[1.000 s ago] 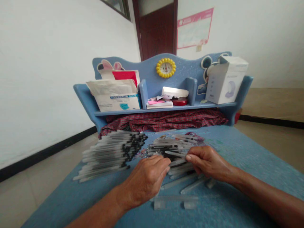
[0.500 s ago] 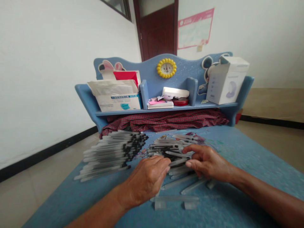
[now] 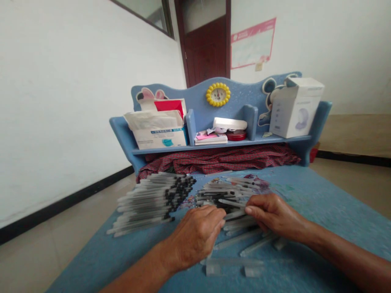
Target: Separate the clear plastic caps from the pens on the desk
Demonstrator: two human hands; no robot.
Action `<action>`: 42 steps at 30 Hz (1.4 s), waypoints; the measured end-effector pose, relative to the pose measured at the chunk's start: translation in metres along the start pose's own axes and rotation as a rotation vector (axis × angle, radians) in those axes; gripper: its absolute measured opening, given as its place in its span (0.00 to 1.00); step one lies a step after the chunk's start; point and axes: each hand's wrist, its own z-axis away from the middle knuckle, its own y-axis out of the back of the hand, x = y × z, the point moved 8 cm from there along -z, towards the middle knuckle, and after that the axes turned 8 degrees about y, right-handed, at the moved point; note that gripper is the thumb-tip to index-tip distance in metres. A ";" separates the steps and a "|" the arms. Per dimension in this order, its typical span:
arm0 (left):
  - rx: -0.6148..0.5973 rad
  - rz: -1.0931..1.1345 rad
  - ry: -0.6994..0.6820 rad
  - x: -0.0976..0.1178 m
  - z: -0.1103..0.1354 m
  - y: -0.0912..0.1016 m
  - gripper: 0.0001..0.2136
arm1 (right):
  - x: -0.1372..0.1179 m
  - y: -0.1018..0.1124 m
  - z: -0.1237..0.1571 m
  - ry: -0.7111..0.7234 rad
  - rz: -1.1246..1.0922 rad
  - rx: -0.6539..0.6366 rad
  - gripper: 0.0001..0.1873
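My left hand (image 3: 197, 234) is closed, its fingers curled down in front of the pile; what it grips is hidden behind the knuckles. My right hand (image 3: 275, 213) pinches the right end of a translucent pen (image 3: 234, 215) between thumb and fingers. That pen's other end reaches close to my left fingertips. Under and behind both hands lies a loose heap of clear and black pens (image 3: 220, 189). On the left, a thick stack of frosted pens (image 3: 142, 203) lies side by side, black ends pointing right.
Clear plastic pieces (image 3: 253, 271) lie on the blue table (image 3: 330, 252) near me. Behind the pens are a bunched plaid cloth (image 3: 214, 160) and a blue shelf (image 3: 180, 149). It bears a mask box (image 3: 161, 138), a red round tin (image 3: 236, 136) and a white box (image 3: 296, 110).
My right hand's fingers have drawn together onto the pen's end; before, the index finger was stretched out. My left hand stays closed. The whole view has shifted slightly.
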 end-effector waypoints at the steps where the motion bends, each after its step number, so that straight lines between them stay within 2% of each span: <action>1: -0.002 -0.003 -0.003 0.000 0.000 0.000 0.09 | 0.000 -0.001 0.000 -0.010 -0.010 0.000 0.18; 6: -0.023 -0.008 -0.007 0.001 0.000 -0.001 0.09 | 0.002 -0.003 0.000 -0.065 -0.077 -0.001 0.08; 14: -0.144 -0.002 0.029 -0.004 -0.001 -0.008 0.10 | 0.006 0.000 0.003 -0.093 -0.106 -0.002 0.05; 17: -0.129 -0.010 0.042 -0.008 -0.001 -0.006 0.10 | 0.006 0.004 0.001 -0.059 -0.021 0.016 0.03; 20: -0.081 -0.035 0.060 -0.012 -0.002 -0.003 0.11 | 0.004 0.010 -0.002 0.013 0.207 0.045 0.03; 22: -0.030 -0.031 0.061 -0.013 -0.002 0.000 0.10 | 0.002 0.012 -0.003 0.048 0.343 0.062 0.06; 25: 0.012 -0.009 0.045 -0.012 -0.002 0.004 0.09 | 0.002 0.011 -0.004 0.055 0.395 0.056 0.11; 28: 0.014 -0.002 0.022 -0.009 -0.002 0.004 0.09 | -0.001 0.009 -0.003 0.071 0.365 0.042 0.14; 33: 0.027 0.009 -0.005 -0.005 -0.002 0.005 0.09 | -0.008 0.004 -0.003 0.122 0.246 0.006 0.11; 38: 0.002 0.011 -0.020 -0.007 -0.002 0.006 0.09 | -0.001 0.007 -0.002 0.027 0.134 0.018 0.10; 42: -0.005 0.023 0.003 -0.020 -0.005 0.017 0.09 | 0.005 0.022 -0.002 -0.067 0.001 0.057 0.10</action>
